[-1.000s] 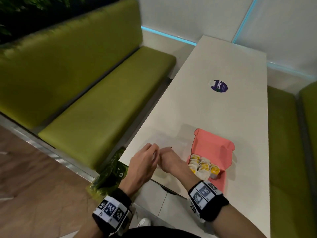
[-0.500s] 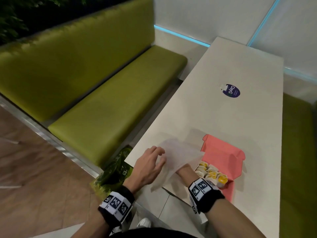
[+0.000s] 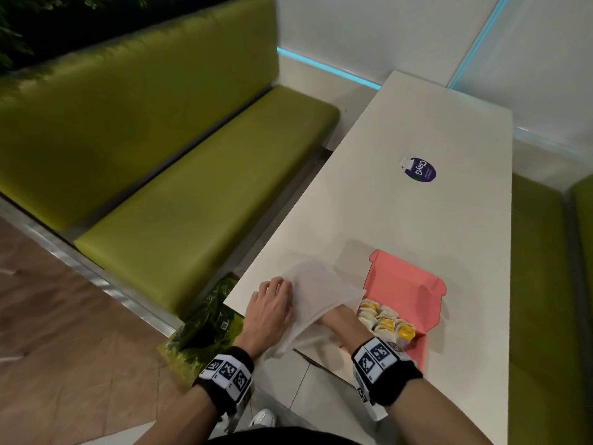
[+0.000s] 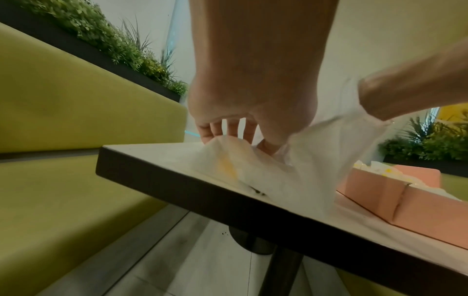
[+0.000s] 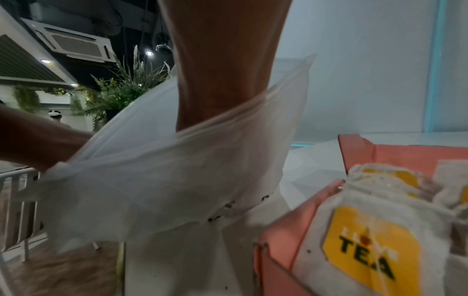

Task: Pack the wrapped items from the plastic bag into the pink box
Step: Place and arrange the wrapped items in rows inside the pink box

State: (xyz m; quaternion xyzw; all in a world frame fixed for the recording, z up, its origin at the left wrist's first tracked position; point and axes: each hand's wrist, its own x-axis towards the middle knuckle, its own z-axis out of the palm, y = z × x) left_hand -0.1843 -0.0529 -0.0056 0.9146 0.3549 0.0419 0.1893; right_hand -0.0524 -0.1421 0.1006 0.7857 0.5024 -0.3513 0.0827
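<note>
A translucent white plastic bag (image 3: 317, 290) lies at the near left corner of the table. My left hand (image 3: 272, 303) grips its edge, with the plastic bunched at the fingers (image 4: 228, 130). My right wrist (image 3: 337, 319) goes into the bag's mouth, and the right hand is hidden inside the bag (image 5: 164, 180). A yellow patch (image 4: 226, 167) shows through the plastic. The pink box (image 3: 407, 281) stands open just right of the bag. It holds several wrapped items (image 3: 385, 319), white packets with yellow "TEA" labels (image 5: 367, 240).
The white table (image 3: 401, 220) carries a purple sticker (image 3: 423, 170) further back. A green bench (image 3: 192, 194) runs along the left, another bench (image 3: 539, 284) along the right. A green bag (image 3: 205, 329) sits on the floor below the table corner.
A second ago both hands were together at the table corner. Since then the bag has spread out and my right hand has gone inside it, while the left holds the edge.
</note>
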